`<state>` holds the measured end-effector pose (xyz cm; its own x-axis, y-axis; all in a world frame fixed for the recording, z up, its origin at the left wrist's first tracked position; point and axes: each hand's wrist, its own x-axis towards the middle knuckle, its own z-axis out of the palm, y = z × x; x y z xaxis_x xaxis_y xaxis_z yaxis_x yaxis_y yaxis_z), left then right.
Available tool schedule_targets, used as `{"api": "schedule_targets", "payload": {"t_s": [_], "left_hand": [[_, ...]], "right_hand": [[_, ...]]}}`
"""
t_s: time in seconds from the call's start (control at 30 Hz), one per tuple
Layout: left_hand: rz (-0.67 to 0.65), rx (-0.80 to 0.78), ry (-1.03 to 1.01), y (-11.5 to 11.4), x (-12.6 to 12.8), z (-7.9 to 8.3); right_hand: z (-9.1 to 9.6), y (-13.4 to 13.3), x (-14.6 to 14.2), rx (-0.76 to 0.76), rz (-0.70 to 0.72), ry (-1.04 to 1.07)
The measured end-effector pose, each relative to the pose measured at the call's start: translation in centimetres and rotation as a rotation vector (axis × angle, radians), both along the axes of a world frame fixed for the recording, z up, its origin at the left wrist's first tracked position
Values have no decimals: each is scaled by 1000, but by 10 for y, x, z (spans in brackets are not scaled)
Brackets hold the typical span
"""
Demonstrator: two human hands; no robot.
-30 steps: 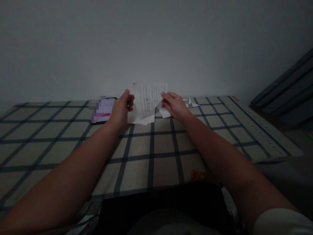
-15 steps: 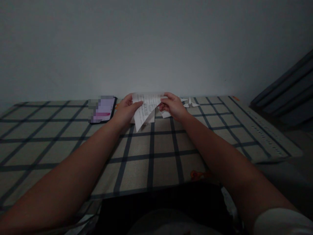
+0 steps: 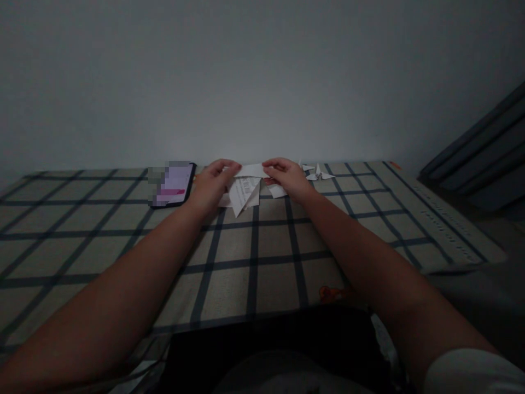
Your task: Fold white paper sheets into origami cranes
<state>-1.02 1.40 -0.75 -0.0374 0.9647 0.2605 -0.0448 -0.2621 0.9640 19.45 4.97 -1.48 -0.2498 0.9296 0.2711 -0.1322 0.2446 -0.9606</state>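
The plain wall (image 3: 262,76) filled the far side at twelve o'clock, and the checked cloth (image 3: 254,257) ran from it back to your lap. On the cloth, straight ahead at twelve o'clock and close to the wall, lay the sheet of paper (image 3: 245,192), with a point hanging toward six o'clock. Your left hand (image 3: 213,183) and right hand (image 3: 287,178) were both closed on its folded top edge, fingertips curled over the crease, one hand at each end. The phone (image 3: 172,183) sat lit at nine o'clock of your left hand, just beside it. White scraps (image 3: 279,191) showed from under the sheet near your right hand. The small folded paper shapes (image 3: 320,174) lay at three o'clock of your right hand, near but apart.

To my eye you were setting a fold. It would have gone best with the edges matched first. Then press from the middle outward toward nine and three o'clock, against the cloth, which looked soft and might give.

Counted: one wall, one cloth, two hands, one phone, one sheet in hand. The scraps and folded shapes were too small and dim to count.
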Motion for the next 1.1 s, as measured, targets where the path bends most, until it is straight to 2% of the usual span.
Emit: {"api": "schedule_targets", "payload": {"t_s": [0.07, 0.17, 0.27, 0.37, 0.6, 0.87, 1.1], "left_hand": [[40, 35, 40, -1, 2, -2], [50, -4, -46, -2, 6, 0], [-21, -118, -165, -2, 8, 4], [-119, -214, -195, -1, 7, 3], [-131, -145, -113, 0, 3, -6], [-90, -218, -87, 0, 5, -6], [-95, -178, -64, -3, 5, -7]], "right_hand": [[0, 0, -1, 4, -7, -15], [1, -1, -1, 11, -13, -13], [4, -4, 0, 21, -1, -4], [6, -7, 1, 29, -4, -23], [6, -5, 0, -27, 17, -46], [7, -8, 0, -40, -2, -111], [2, -3, 1, -16, 25, -77]]}}
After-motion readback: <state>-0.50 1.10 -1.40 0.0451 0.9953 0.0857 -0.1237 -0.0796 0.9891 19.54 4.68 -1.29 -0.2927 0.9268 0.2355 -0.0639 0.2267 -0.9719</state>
